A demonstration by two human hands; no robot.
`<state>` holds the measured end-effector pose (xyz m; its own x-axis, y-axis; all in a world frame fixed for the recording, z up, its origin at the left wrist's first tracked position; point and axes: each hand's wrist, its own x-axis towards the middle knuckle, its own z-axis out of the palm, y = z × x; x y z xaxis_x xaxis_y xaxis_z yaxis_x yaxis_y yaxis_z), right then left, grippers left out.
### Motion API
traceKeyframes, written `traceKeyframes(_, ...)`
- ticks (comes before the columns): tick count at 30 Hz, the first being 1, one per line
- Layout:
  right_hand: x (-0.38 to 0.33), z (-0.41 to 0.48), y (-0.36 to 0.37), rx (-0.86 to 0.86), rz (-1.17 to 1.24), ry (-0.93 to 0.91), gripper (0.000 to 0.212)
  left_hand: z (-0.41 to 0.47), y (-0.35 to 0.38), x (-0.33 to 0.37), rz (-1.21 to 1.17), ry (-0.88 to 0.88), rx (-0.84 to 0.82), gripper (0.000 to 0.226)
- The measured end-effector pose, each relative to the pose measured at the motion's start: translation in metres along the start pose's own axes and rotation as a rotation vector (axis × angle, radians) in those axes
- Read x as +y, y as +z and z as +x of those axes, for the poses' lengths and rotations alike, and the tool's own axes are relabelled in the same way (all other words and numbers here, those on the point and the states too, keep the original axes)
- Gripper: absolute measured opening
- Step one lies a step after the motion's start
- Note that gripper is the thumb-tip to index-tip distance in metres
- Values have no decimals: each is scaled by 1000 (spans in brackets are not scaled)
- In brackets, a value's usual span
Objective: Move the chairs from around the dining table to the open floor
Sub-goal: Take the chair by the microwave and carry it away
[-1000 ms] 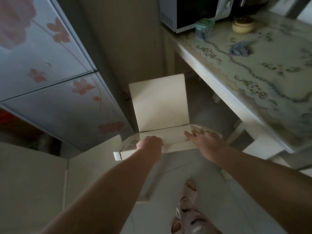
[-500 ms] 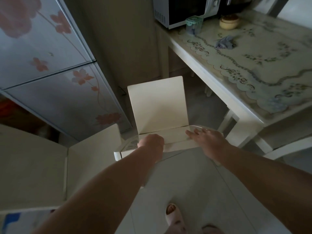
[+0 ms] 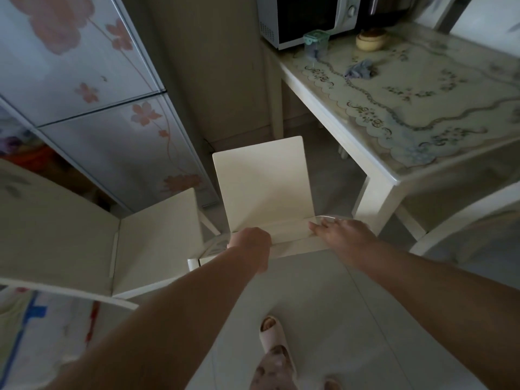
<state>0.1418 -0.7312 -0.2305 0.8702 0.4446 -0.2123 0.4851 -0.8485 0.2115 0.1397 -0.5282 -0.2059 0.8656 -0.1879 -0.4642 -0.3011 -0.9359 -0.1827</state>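
Chair [image 3: 264, 190], cream: drawn further clear of the tabletop [image 3: 422, 88] onto open floor, left hand [image 3: 249, 242] fisted on its backrest, right hand [image 3: 342, 233] fingers flat on it.

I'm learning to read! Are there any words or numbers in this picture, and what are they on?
No words or numbers can be read here.
Microwave: marks by its dials are too small and blurred.
Fridge: flower pictures only, no text.
Tablecloth: flower pattern only.
Green-lidded box: no label shows.
Blue and red shapes at the lower left: too blurred to tell.
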Motion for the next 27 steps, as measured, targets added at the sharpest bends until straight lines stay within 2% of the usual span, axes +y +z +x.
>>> traceKeyframes(6,-8,-48,11,36,-25,-32,75,-43,13,28,-1,-21,-2,41)
traceKeyframes(11,-28,-90,4,68,17,-48,66,-78,22,36,-6,-4,-21,44)
traceKeyframes(19,-81,-144,-12,51,42,36,60,-133,35,29,130,139,2,35)
traceKeyframes(27,-144,-193,-29,-61,64,147,74,-186,57,11,284,265,5,30)
